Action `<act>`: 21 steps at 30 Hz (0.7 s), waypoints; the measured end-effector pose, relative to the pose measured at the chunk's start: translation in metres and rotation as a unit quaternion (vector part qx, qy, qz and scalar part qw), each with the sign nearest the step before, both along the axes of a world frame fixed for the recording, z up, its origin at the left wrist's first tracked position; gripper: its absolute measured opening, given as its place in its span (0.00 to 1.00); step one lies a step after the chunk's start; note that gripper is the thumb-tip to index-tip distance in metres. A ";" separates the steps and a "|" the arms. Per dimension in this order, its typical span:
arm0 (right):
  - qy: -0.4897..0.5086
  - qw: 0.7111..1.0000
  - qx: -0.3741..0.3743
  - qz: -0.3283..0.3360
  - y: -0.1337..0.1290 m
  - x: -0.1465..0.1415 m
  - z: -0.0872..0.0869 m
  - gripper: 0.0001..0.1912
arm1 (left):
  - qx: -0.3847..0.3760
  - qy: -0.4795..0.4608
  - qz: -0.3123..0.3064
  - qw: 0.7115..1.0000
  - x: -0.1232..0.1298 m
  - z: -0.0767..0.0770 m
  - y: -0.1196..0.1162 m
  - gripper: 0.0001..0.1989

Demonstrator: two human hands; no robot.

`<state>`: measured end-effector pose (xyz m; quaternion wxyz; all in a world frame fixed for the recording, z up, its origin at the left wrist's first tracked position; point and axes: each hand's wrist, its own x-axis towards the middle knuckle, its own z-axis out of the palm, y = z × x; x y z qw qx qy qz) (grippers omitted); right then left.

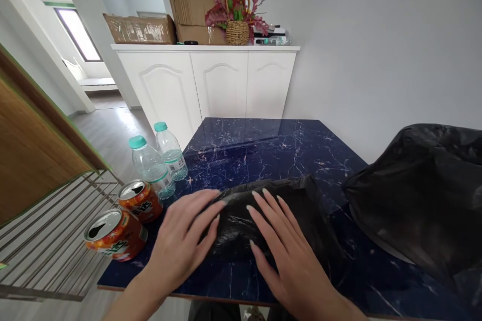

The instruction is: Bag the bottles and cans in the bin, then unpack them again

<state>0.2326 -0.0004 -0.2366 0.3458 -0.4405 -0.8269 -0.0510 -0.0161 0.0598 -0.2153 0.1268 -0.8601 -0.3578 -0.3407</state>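
A black plastic bag (pixel 234 229) lies flattened on the blue marbled table (pixel 241 160) in front of me. My left hand (pixel 184 238) is at the bag's left edge, palm down, its fingers slightly bent and apart. Across the middle of the bag stretches my right hand (pixel 288 256), with fingers spread and nothing gripped. Left of my left hand stand two opened orange drink cans (pixel 116 241). Behind them are two clear bottles (pixel 150 165) with teal caps, partly filled.
A larger black plastic bag (pixel 417 195) covers something at the table's right. A metal rack (pixel 56 241) is on the left beside a wooden panel (pixel 33 145). Beyond the table, a white cabinet (pixel 222 85) carries cardboard boxes (pixel 139 30) and a flower basket (pixel 237 32).
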 end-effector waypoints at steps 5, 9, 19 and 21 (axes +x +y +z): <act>-0.076 0.992 -0.099 -0.032 0.067 -0.004 -0.016 0.31 | -0.077 0.174 -0.052 0.980 0.002 -0.020 0.026 0.22; -0.109 0.973 -0.198 -0.044 0.104 0.009 -0.039 0.35 | -0.168 0.192 -0.033 0.966 -0.010 -0.043 0.042 0.29; -0.078 0.953 -0.288 -0.056 0.142 0.071 -0.071 0.38 | -0.223 0.177 -0.014 0.959 -0.035 -0.059 0.038 0.33; -0.076 0.955 -0.279 -0.058 0.144 0.076 -0.074 0.37 | -0.219 0.175 -0.014 0.960 -0.035 -0.061 0.038 0.33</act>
